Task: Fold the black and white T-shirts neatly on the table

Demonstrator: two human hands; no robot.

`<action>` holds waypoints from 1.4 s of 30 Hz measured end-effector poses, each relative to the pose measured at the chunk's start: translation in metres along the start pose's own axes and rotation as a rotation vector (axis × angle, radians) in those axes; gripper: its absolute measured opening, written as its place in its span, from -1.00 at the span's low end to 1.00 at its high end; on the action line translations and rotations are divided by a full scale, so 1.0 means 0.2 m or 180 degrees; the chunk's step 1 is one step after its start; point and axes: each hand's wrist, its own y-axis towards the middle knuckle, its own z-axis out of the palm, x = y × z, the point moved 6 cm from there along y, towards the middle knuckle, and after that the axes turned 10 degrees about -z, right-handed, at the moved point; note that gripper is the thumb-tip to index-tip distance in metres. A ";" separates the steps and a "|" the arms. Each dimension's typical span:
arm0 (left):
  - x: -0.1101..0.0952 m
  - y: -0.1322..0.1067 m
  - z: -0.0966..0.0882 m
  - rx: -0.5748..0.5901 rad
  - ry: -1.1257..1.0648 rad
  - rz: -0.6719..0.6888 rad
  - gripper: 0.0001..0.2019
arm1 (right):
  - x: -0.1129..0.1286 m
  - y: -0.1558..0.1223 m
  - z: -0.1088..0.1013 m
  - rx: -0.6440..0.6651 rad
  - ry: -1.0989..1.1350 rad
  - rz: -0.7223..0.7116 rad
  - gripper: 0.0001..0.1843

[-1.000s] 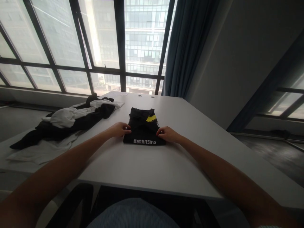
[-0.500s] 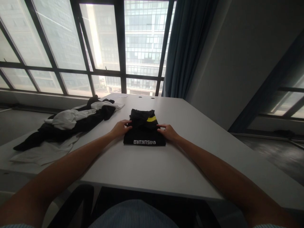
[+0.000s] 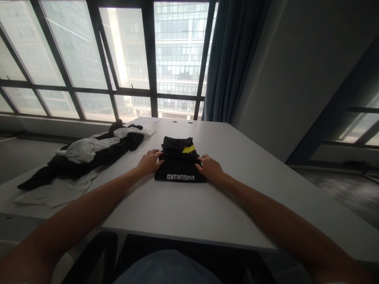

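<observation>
A black T-shirt (image 3: 177,165), folded into a compact block, lies on the white table in front of me. It has a yellow patch near its far end and pale lettering along its near edge, upside down from my side. My left hand (image 3: 149,162) grips its left side, thumb on top and fingers along the edge. At the opposite side my right hand (image 3: 210,167) holds the edge in the same way. A straight fold runs across the shirt between both hands; the fingertips' exact hold on the fabric is partly hidden.
A loose heap of black and white clothes (image 3: 89,150) lies along the table's left side. The white table (image 3: 183,205) ends in front of my body. Windows (image 3: 180,51) and a blue curtain (image 3: 231,59) stand beyond it. A chair armrest (image 3: 100,244) is below the near edge.
The rumpled layer across the shirt's middle has become a straighter fold. Both hands have shifted slightly at the shirt's sides. The clothes heap has stayed in place.
</observation>
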 end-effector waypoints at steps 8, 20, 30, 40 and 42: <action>-0.20 -0.11 0.10 0.0712 -0.0107 0.0619 -0.25 | 0.16 -0.01 0.04 0.0047 -0.0084 -0.0518 -0.34; 0.03 0.04 0.15 0.1059 0.0133 -0.0281 -0.21 | -0.02 0.06 0.08 0.0160 0.0170 -0.0314 -0.40; 0.19 0.34 0.12 0.0513 -0.0775 -0.0921 -0.63 | -0.20 0.36 0.07 0.0356 0.0647 0.0316 -0.43; 0.21 0.32 0.11 0.0207 -0.2070 -0.1034 -0.82 | -0.20 0.37 0.03 0.0040 0.0625 0.0139 -0.71; 0.20 0.32 0.09 0.0193 -0.2459 -0.1019 -0.79 | -0.20 0.38 0.01 -0.0114 0.0818 0.0154 -0.73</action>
